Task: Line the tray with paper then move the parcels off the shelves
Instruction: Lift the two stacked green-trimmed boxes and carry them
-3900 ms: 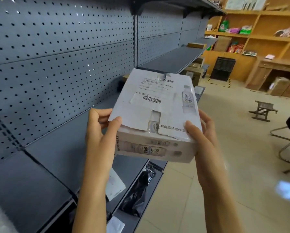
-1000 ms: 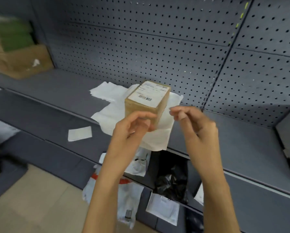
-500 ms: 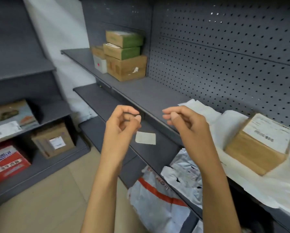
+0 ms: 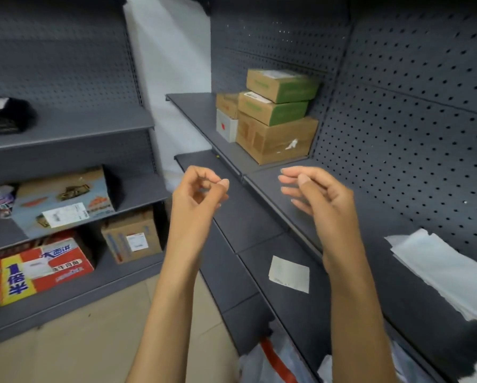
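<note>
My left hand [image 4: 197, 193] and my right hand [image 4: 316, 193] are raised side by side in front of a dark grey shelf [image 4: 370, 244], both empty with fingers loosely curled. A stack of cardboard parcels [image 4: 276, 117] stands in the shelf's far corner, beyond both hands; the two upper ones have green sides. White lining paper [image 4: 439, 269] lies on the same shelf at the right edge of view. A small white slip [image 4: 289, 273] lies on the lower shelf ledge under my right wrist.
A second grey shelf unit at left holds a printed box [image 4: 63, 197], a brown box [image 4: 132, 239], a red and yellow carton [image 4: 35, 266] and a cup [image 4: 1, 201]. Plastic mailer bags [image 4: 276, 363] sit low at the bottom. Beige floor tiles lie between the units.
My view has swung left: the brown parcel on the paper has gone out of view and the corner stack has come nearer to centre. Both hands stay raised and empty.
</note>
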### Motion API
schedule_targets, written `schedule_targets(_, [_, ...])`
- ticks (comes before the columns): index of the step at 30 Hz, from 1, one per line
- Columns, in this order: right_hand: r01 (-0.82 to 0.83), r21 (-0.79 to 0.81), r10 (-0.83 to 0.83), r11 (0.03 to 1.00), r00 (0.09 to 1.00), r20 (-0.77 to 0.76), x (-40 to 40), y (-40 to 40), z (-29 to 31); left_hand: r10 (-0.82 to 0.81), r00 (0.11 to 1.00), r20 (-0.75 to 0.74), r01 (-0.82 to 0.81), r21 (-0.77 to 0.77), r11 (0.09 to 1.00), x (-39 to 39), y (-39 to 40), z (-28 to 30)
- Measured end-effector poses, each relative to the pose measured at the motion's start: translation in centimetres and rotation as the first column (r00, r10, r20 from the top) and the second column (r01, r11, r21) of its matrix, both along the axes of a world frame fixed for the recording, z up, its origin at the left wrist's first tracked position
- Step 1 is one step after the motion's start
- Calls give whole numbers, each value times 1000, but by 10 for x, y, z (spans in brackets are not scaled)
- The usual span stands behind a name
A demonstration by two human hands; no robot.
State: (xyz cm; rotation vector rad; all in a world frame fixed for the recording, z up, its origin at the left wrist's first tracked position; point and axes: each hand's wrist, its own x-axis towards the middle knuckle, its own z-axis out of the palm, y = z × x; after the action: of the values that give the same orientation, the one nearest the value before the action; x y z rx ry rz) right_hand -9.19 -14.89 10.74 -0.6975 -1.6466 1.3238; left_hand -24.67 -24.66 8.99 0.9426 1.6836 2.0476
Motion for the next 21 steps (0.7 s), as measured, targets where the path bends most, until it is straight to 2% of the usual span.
schedule_targets(8, [76, -19, -77, 997, 994, -76, -68, 103, 14, -4, 996, -86, 9, 61, 998, -68, 102, 15])
schedule_targets(15, [19, -55, -20, 998, 1000, -11, -121, 167, 11, 14, 1000, 0, -14, 79, 997, -123, 168, 10])
schedule_targets(21, [157, -82, -157, 984, 988, 5, -144, 214, 11, -39, 997, 60, 32, 104, 994, -161, 229, 9])
